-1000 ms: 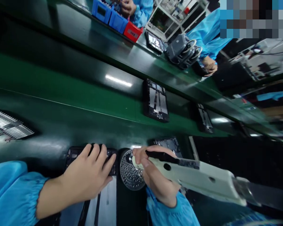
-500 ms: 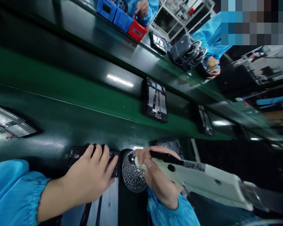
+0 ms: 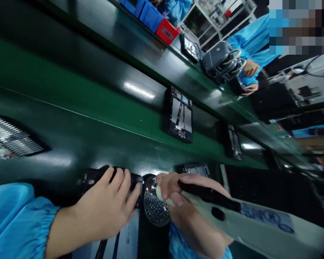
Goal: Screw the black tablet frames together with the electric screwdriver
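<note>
My left hand point(image 3: 101, 203) lies palm down across the upper end of an open tablet-like device point(image 3: 132, 233), its fingers spread and bent over the dark top edge. The device shows pale flat panels and black strips below my hand. In my right hand point(image 3: 189, 208) is a pale electric screwdriver point(image 3: 232, 219) with a black lever, my fingers wrapped round its front end. Its front end is over a round metal dish point(image 3: 155, 207) full of small dots, possibly screws, just right of the device. The screwdriver's tip is hard to make out.
Similar open devices point(image 3: 181, 115) point(image 3: 234, 142) lie on the green belt ahead, and another point(image 3: 197, 169) beyond my right hand. A ribbed metallic stack point(image 3: 13, 136) is at left. Across the line are blue bins point(image 3: 151, 16), a red bin point(image 3: 167, 31) and a co-worker's hands point(image 3: 251, 68).
The view has shifted slightly, so the far things appear further right. The screwdriver's body looks larger and nearer, its front end still over the dish. My left hand stays on the device.
</note>
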### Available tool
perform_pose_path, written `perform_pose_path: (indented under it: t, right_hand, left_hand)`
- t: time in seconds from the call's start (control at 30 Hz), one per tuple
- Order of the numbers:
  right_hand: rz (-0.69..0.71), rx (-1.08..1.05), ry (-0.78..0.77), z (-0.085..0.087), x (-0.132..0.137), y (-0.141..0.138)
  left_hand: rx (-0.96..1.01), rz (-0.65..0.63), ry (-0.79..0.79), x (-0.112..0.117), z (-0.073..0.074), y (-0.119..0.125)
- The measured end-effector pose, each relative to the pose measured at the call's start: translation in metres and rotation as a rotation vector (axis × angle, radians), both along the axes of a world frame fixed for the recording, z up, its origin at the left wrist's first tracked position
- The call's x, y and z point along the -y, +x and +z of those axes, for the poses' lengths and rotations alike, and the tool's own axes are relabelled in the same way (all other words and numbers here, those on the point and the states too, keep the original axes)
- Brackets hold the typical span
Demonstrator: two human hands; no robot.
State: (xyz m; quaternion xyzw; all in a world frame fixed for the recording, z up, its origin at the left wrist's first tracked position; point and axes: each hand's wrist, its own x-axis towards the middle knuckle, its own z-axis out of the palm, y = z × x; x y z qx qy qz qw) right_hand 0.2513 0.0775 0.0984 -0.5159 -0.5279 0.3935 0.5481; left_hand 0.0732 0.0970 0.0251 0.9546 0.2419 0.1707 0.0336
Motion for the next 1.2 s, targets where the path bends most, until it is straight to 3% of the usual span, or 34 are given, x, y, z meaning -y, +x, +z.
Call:
perform_pose_path:
  t: [0.37,0.7,0.97,1.2]
  right_hand:
    - [0.085,0.034,-0.082,0.006,0.002,0.007]
    - [-0.041,0.006,0.023,0.000,-0.003,-0.003]
    - [0.032,-0.010,0.034,-0.009,-0.002,-0.004]
    - [-0.137,-0.072,0.130,-0.006,0.006,0.015]
  left_hand:
    - [0.013,-0.023,-0.010,-0.001,0.005,-0.003]
    - [0.016,-0.033,0.014,0.001,0.005,-0.002]
    - [-0.008,-0.034,0.011,0.001,0.005,-0.001]
    - [0.012,-0.029,0.029,0.000,0.003,-0.002]
